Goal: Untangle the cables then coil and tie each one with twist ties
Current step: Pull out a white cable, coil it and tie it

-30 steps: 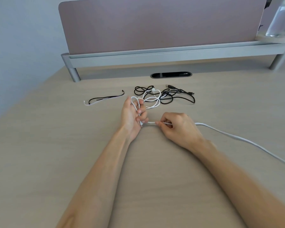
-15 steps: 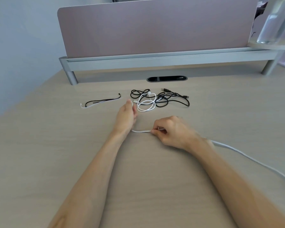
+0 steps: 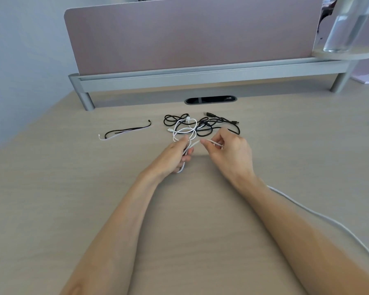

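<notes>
The person is coiling one white cable [image 3: 285, 196], and most of it is still loose. The left hand [image 3: 175, 154], in the middle of the frame, has its fingers curled round a few small loops of it, and one loop hangs out below the fingers. The right hand [image 3: 228, 150], just beside it, pinches the same cable between thumb and forefinger, with the other fingers loosely bent. From there the cable passes under the right forearm and runs across the table [image 3: 51, 188] out of the lower right of the frame. The remaining tangle [image 3: 200, 126] of black cables and a second white one lies just beyond the hands at upper centre. The twist ties [image 3: 126, 133], thin black and white strips, lie apart to its left. The hands work very near the tangle, so the next loop could pick up the white cable lying there and wind it into the coil. From this angle it is hard to tell whether the held loops already touch it. The long tail could also drag or catch under the forearm as it is pulled in, which would jerk the loops out of the left hand. The loops are small and the cable looks springy, so a slack grip would probably let them open. Reaching left for a tie takes one hand off the coil, and that looks like the likeliest moment for it to open up.
</notes>
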{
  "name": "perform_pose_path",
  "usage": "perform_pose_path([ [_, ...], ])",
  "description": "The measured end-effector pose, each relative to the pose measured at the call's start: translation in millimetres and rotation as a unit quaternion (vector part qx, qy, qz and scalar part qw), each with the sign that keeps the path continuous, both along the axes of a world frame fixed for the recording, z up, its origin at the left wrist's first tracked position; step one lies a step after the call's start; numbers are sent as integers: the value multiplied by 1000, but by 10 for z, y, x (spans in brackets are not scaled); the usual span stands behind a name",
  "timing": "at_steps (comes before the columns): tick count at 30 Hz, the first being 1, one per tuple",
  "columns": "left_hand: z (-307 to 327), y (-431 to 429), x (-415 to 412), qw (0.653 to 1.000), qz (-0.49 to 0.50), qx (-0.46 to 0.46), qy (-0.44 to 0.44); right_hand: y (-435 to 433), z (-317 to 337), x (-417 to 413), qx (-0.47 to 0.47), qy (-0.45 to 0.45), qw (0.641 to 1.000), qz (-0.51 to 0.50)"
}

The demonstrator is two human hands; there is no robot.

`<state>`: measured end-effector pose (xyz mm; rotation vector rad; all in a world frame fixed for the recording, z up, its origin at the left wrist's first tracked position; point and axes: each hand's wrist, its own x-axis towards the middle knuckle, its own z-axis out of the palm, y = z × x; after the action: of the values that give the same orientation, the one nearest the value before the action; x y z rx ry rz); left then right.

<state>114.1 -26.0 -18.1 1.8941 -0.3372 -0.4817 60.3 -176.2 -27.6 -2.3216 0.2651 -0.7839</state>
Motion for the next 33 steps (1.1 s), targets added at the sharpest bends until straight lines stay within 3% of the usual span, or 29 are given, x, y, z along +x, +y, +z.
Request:
perform_pose_path([
  [4, -46, -75, 10, 990, 51, -130, 35, 259, -30, -62, -50, -151, 982, 101],
  [6, -55, -54, 37, 983, 49, -168, 54, 300, -50, -69, -86, -179, 967, 159],
  [9, -39, 3, 53, 974, 24, -211, 80, 269, -78, -24, -56, -194, 960, 195],
  [14, -7, 41, 28, 974, -37, -211, 80, 225, -112, 53, 47, -138, 976, 164],
  [21, -9, 52, -12, 981, -84, -164, 55, 238, -3, 19, 104, -88, 978, 160],
  [26, -26, 32, -5, 977, -52, -197, 60, 264, -27, 27, 101, -87, 978, 162],
  [33, -88, -9, 61, 959, 65, -268, 63, 385, -20, -140, 42, -40, 985, 161],
])
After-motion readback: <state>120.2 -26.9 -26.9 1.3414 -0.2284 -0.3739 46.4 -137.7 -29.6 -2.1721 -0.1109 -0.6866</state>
